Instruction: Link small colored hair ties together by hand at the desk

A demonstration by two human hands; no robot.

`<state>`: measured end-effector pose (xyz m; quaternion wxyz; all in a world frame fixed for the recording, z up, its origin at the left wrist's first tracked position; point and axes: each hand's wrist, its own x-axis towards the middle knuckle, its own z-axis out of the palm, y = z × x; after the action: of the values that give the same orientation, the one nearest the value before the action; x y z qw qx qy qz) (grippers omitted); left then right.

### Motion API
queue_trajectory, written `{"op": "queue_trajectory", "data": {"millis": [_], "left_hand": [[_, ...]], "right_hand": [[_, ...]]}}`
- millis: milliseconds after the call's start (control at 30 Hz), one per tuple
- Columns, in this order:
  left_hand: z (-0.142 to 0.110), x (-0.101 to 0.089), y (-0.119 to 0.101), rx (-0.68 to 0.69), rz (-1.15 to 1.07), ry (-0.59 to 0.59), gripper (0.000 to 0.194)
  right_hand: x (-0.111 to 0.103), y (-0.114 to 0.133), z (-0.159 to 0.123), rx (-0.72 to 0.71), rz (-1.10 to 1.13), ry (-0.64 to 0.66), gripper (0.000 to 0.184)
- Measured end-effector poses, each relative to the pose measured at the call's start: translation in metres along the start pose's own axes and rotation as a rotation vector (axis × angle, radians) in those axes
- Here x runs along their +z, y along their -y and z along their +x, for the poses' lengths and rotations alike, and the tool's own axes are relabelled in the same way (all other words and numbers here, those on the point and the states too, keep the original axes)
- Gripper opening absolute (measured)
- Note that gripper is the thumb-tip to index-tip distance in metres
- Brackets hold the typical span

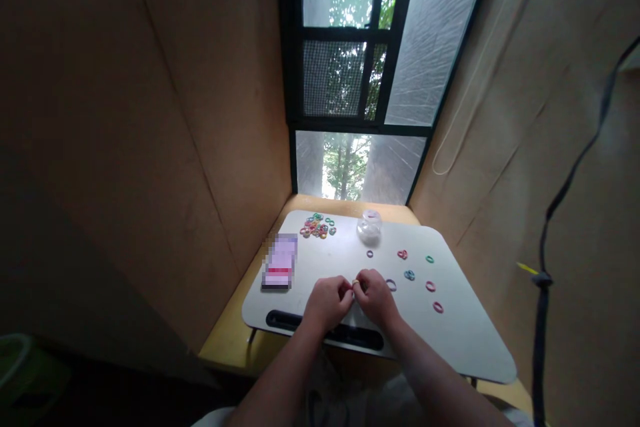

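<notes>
My left hand (330, 300) and my right hand (374, 295) meet fingertip to fingertip above the near part of the white lap table (320, 260). Pinched in my right fingers is a small yellow band (355, 282), which looks like a hair tie. The left fingers are pressed together beside it; what they grip is too small to make out. Just past my right hand lies a purple hair tie (391, 285), partly covered by the hand. Farther right are blue hair ties (409, 275), red ones (403, 254), a green one (430, 259) and pink ones (431, 286).
A pile of mixed coloured hair ties (316, 227) sits at the back left. A clear plastic jar (369, 228) stands at the back. To the left lies a phone (280, 261) with a blurred screen. A black slot (285, 321) runs along the near edge. Walls flank the table.
</notes>
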<state>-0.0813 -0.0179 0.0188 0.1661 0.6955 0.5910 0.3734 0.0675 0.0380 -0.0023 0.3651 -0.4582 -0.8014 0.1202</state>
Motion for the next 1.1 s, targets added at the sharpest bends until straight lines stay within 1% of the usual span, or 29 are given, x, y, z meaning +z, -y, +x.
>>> {"op": "queue_trajectory", "data": {"millis": [567, 800, 1100], "left_hand": [[-0.0002, -0.0012, -0.0029, -0.044, -0.018, -0.002, 0.015], [-0.0009, -0.0026, -0.0027, -0.025, -0.021, -0.005, 0.012], [-0.0012, -0.0042, -0.0036, -0.018, -0.023, -0.007, 0.014]], "right_hand": [[-0.0044, 0.0015, -0.0008, -0.033, 0.037, 0.013, 0.013], [-0.0033, 0.0014, -0.0018, -0.048, 0.021, 0.021, 0.013], [-0.0036, 0.0023, -0.0022, -0.054, 0.018, 0.007, 0.014]]}}
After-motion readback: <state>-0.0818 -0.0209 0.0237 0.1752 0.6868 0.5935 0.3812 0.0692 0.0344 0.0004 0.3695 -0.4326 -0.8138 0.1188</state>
